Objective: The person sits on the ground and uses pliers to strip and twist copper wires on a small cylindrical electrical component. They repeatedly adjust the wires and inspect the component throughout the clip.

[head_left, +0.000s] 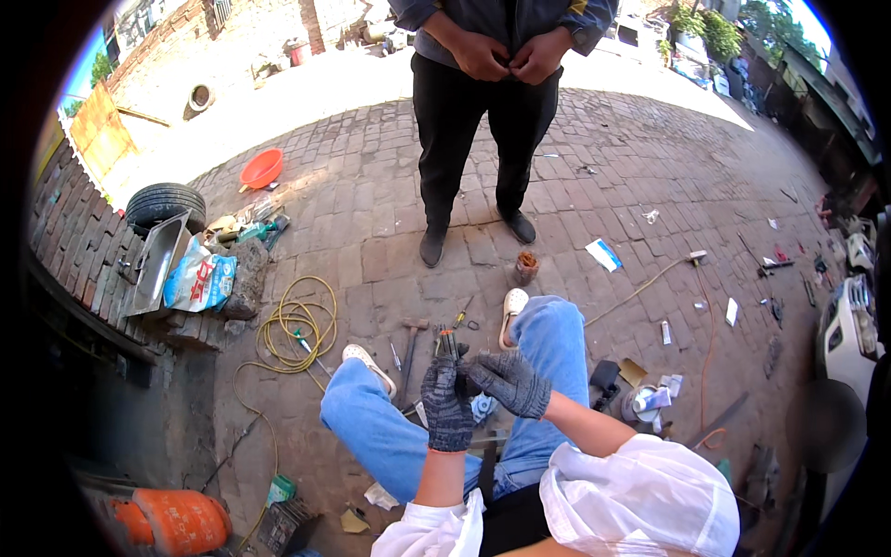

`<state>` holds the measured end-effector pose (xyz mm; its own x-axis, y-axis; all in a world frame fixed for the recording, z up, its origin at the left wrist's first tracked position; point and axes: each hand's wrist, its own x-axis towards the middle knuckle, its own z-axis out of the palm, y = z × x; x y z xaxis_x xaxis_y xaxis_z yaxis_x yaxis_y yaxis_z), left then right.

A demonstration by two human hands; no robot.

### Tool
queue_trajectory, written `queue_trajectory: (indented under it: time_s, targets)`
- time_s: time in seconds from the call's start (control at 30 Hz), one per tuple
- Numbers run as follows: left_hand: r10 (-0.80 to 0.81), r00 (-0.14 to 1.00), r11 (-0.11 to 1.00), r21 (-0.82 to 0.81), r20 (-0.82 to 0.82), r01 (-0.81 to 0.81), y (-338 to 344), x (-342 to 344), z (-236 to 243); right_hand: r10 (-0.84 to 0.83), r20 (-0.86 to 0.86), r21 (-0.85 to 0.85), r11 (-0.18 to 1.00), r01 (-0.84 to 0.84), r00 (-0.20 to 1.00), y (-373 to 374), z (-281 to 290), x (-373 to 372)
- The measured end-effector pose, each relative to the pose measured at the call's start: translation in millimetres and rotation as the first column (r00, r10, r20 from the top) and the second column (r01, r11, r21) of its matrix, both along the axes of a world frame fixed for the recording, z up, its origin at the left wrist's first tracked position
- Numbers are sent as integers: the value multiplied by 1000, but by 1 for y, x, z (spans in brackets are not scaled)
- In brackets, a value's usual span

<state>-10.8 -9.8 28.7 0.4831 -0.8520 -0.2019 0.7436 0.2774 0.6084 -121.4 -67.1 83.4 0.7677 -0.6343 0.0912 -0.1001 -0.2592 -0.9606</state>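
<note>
My left hand (pixel 446 406), in a dark grey knit glove, is wrapped round a small object with orange and metallic prongs (pixel 448 342) that stick up above the fingers. Its exact kind is too small to make out. Close beside it, my right hand (pixel 512 382), gloved alike, has its fingers bent together near the left fingertips; whatever they pinch is hidden. Under the hands, between my knees, lies a blue-and-silver part (pixel 483 407), partly covered. A hammer (pixel 409 357) and a thin screwdriver (pixel 396 356) lie on the bricks left of my hands.
Another person (pixel 487 121) stands facing me, hands together at the waist. A coiled yellow hose (pixel 299 320) lies left, near a white bag (pixel 200 278) and tyre (pixel 165 206). An orange gas cylinder (pixel 181 522) lies lower left. Right are a tin (pixel 642 405) with tubes and a cable (pixel 711 343).
</note>
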Motion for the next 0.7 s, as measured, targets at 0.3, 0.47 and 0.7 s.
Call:
queue_trajectory:
  time_s: [0.3,0.47,0.7]
  targets:
    - [-368,837,929,-202,-405,311,1,18,-16,-51,-1,492,869,45,999,10,25,-18]
    - [-244,967,969,-32,74,246,16,-5,26,-268,595,761,491,-424,758,-1,21,-20]
    - [-140,990,980,144,25,135,9,-7,1,-150,449,203,977,63,881,-11,28,-24]
